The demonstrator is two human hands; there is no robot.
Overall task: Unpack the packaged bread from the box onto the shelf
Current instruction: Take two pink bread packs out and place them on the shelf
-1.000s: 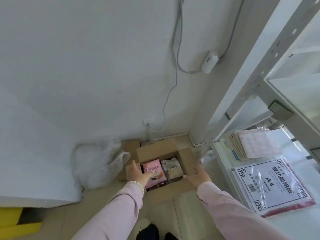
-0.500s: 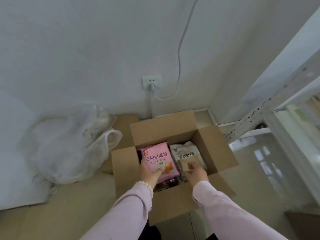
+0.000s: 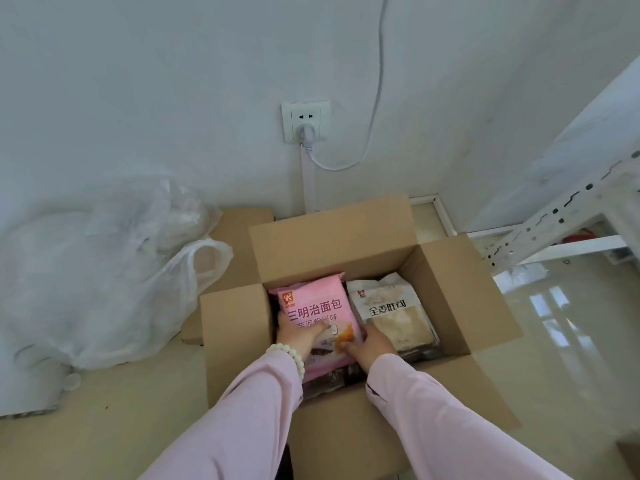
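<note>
Left grip (image 3: 300,336) and right grip (image 3: 371,344) clasp the pink bread packet (image 3: 311,301) by its sides inside the box (image 3: 450,292); its slick film could slip free when lifted.

white wall (image 3: 173,81) | plugged socket (image 3: 304,121) | glossy beige floor (image 3: 588,393) | bright reflections (image 3: 550,303)

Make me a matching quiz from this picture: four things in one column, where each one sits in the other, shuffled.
1 pink bread pack
2 beige bread pack
3 plastic bag
4 plug

A in the wall socket
B floor, left of the box
C left half of the box
D right half of the box

Pairs: 1-C, 2-D, 3-B, 4-A
</note>
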